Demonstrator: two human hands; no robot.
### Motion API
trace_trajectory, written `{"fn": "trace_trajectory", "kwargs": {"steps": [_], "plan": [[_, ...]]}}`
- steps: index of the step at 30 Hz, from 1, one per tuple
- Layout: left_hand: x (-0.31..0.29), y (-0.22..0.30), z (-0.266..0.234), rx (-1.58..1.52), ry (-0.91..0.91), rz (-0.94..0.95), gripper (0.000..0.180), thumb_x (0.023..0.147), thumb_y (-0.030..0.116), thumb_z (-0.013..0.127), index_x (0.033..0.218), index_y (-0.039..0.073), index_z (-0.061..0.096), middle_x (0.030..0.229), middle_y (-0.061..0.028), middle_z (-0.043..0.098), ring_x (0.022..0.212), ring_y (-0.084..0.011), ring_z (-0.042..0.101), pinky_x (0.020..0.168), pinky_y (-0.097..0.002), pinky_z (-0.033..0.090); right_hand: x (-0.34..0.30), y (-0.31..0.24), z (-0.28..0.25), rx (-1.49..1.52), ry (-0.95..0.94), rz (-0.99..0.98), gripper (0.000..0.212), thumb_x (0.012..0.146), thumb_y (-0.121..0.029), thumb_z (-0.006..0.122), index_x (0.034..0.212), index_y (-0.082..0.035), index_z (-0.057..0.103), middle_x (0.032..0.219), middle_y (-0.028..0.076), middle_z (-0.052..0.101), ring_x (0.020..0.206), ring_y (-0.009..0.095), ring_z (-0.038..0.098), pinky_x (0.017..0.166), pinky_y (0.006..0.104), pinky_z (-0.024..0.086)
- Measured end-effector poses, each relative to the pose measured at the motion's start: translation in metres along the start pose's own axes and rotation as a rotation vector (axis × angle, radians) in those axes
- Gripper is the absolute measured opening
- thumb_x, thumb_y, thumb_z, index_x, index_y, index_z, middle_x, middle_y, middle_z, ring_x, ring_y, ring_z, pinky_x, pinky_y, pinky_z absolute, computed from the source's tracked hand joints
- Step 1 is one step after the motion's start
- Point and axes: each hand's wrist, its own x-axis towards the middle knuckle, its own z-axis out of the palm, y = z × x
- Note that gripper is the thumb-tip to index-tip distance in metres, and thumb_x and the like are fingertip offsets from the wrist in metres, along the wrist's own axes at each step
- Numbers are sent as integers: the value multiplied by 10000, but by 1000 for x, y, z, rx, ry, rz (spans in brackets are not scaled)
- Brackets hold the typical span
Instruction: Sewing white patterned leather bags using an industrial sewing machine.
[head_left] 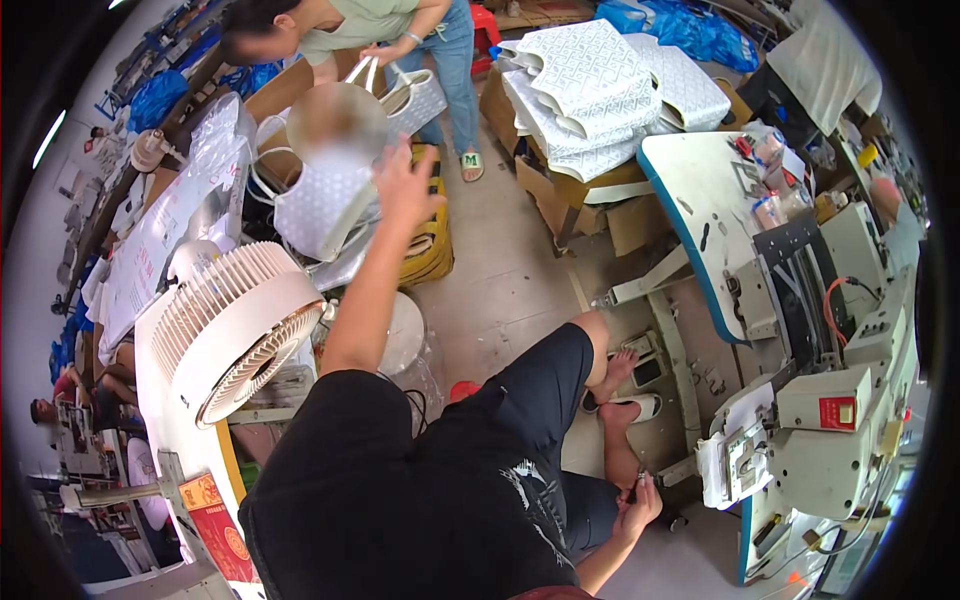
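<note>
My left arm stretches forward, and my left hand (405, 190) has its fingers spread, holding nothing I can see. It is beside a white patterned handbag (318, 212) in the pile at the left; whether it touches the bag I cannot tell. Low at the right, by my knee, the fingers of my right hand (640, 505) are closed around a small dark and metallic thing (638, 482), too small to name. Across from me a co-worker (375, 30) bends over the pile, with a hand at the handles of another white handbag (418, 105).
A white fan (235, 325) stands left of my body. On the right are an industrial sewing machine (825, 455) and a white table (690, 215) with a blue edge. White patterned bag pieces (585, 85) are stacked on a box further off. A round stool (402, 335) stands below my left arm.
</note>
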Motion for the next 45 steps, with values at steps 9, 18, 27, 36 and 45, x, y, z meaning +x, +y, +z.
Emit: {"fn": "trace_trajectory", "kwargs": {"steps": [9, 18, 27, 36, 45], "plan": [[-46, 150, 55, -491, -113, 782, 865, 808, 286, 873, 1565, 166, 471, 1694, -271, 237, 1549, -463, 278, 1228, -547, 311, -32, -117, -111, -103, 792, -496, 310, 1040, -236, 668, 1286, -48, 657, 1070, 13, 660, 909, 84, 579, 774, 236, 490], [-98, 253, -42, -768, -426, 1064, 539, 964, 222, 727, 1458, 66, 580, 1626, -183, 412, 1466, -403, 439, 1195, -472, 374, 44, -168, -174, -716, 973, -591, 279, 949, -220, 678, 1181, -66, 691, 1093, 190, 743, 1055, 346, 716, 918, 408, 553], [-193, 328, -149, -1095, -506, 1137, 498, 956, 197, 728, 1419, 58, 611, 1503, -164, 553, 1380, -373, 523, 1153, -441, 421, 90, -172, -221, -672, 1100, -377, 327, 930, -248, 647, 1200, -88, 737, 1120, 197, 750, 1116, 363, 709, 962, 430, 547], [-195, 387, -140, -696, -93, 1747, 538, 1001, 394, 624, 1427, 65, 610, 1477, -204, 559, 1408, -437, 468, 1183, -545, 350, -26, -139, -181, -830, 839, -560, 357, 928, -227, 716, 1247, -66, 718, 1254, 187, 713, 1219, 368, 648, 1054, 446, 517], [-95, 401, -40, -969, -218, 1357, 535, 1145, 337, 397, 1453, -76, 543, 1529, -302, 483, 1419, -473, 445, 1214, -536, 316, -418, 17, -90, -314, 1021, 177, 262, 1018, -246, 695, 1162, -28, 718, 1091, 115, 766, 1013, 215, 723, 895, 359, 566]]}}
